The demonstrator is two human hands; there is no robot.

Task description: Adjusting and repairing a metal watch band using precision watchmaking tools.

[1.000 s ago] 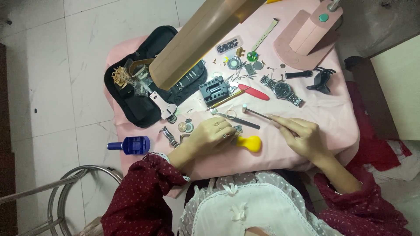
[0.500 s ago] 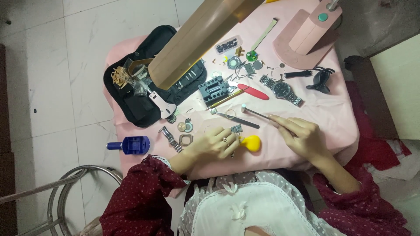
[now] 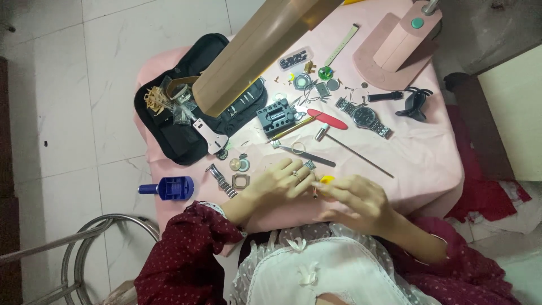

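Both our hands meet at the near edge of the pink tabletop (image 3: 429, 164), about midway along it. Left hand (image 3: 282, 181) has its fingers curled loosely, tips touching a small metal part (image 3: 309, 165); whether it truly pinches that part we cannot tell. Right hand (image 3: 355, 197) has its fingers closed around a yellow blower bulb (image 3: 326, 179), which is mostly hidden, only a bit peeking out between the two hands.

Step in hand, as we judge it: working on a tiny watch piece held between the hands, close up. The next move would call for a steady fine grip and keeping the piece over the cloth so it doesn't drop off the edge.

Around: a thin metal rod tool (image 3: 353, 148) lies just beyond the right hand, and tweezers (image 3: 302, 155) just beyond the left. A steel wristwatch (image 3: 364, 116) sits toward the far right, a black watch holder block (image 3: 275, 116) mid-table, a black tool pouch (image 3: 169, 135) at the left edge, a watch case ring (image 3: 241, 181) and a bracelet piece (image 3: 221, 179) near the left wrist. A blue tool (image 3: 169, 187) sits off the left edge. Lots of small loose parts nearby, easy to knock. A lamp head (image 3: 254, 51) blocks part of the far side.
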